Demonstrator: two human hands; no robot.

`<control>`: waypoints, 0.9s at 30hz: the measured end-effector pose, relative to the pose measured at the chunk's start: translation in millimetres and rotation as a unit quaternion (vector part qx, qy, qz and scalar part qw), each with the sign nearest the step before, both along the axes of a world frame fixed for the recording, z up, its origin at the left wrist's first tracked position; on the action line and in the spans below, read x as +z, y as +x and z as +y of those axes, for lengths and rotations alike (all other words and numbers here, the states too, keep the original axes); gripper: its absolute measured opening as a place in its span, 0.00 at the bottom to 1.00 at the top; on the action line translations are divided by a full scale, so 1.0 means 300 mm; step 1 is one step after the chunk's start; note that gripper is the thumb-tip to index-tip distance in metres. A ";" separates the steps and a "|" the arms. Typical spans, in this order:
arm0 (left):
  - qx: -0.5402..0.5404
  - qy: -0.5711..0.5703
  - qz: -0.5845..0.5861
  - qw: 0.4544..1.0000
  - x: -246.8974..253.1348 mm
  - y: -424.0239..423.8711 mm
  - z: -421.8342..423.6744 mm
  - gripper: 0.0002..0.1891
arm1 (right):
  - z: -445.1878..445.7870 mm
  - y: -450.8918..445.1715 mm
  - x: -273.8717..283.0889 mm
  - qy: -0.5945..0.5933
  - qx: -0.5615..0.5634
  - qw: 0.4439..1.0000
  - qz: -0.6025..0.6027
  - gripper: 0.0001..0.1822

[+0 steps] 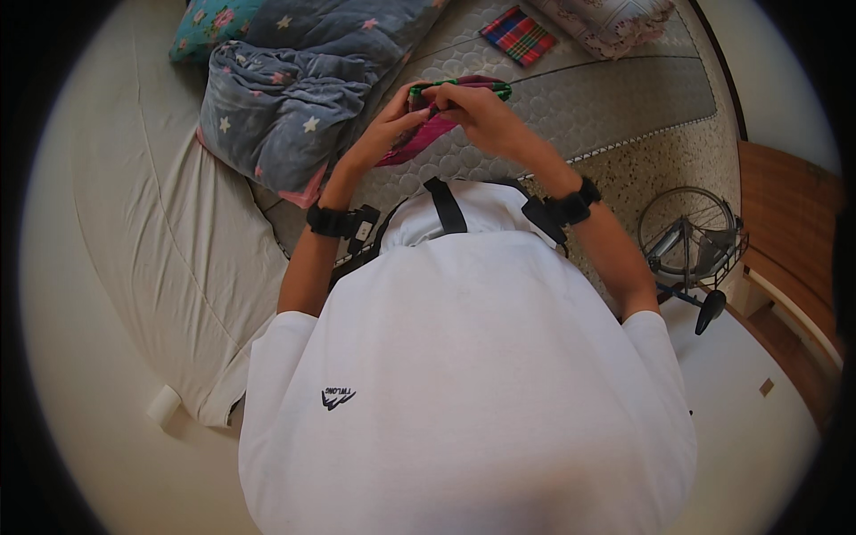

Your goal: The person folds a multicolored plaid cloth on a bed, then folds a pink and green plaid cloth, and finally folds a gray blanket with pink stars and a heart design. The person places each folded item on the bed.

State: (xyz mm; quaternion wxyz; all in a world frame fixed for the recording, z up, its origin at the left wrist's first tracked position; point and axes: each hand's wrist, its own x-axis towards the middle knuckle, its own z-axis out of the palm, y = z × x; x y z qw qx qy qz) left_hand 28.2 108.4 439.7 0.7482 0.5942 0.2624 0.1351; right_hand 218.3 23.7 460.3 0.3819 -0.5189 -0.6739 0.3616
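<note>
A folded pink and green patterned cloth (428,137) is held up in front of me, over a grey quilted mattress. Its left end is pinched by my left hand (391,124), with the thumb on the near side. The fingers of my right hand (471,110) grip the cloth's upper edge close to the left fingertips. Part of the cloth hangs below both hands, and another part sticks out to the right behind the right hand. Beyond it on the mattress (642,90) lies a folded red and blue plaid cloth (518,37).
Left of my hands is a bunched grey blanket with stars (281,114), beside a teal floral pillow (204,30). A pale curtain (194,267) hangs at left. A patterned fabric bundle (605,23) lies at the far right. A bicycle (689,241) and wooden furniture (789,221) stand right.
</note>
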 end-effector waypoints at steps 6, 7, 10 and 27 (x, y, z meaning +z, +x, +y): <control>0.002 0.047 -0.037 0.998 -0.067 0.018 -0.002 0.24 | -0.001 0.003 0.008 -0.012 0.016 1.000 0.005 0.08; 0.003 0.023 -0.037 0.999 -0.082 0.015 0.003 0.23 | -0.001 0.005 0.023 -0.031 0.022 0.999 -0.002 0.09; 0.018 0.018 -0.031 0.999 -0.099 0.021 0.005 0.20 | -0.004 0.002 0.022 0.031 0.017 0.999 -0.010 0.10; 0.039 0.185 -0.036 0.981 -0.044 0.048 -0.022 0.18 | -0.017 -0.015 0.055 0.085 -0.104 0.984 -0.119 0.09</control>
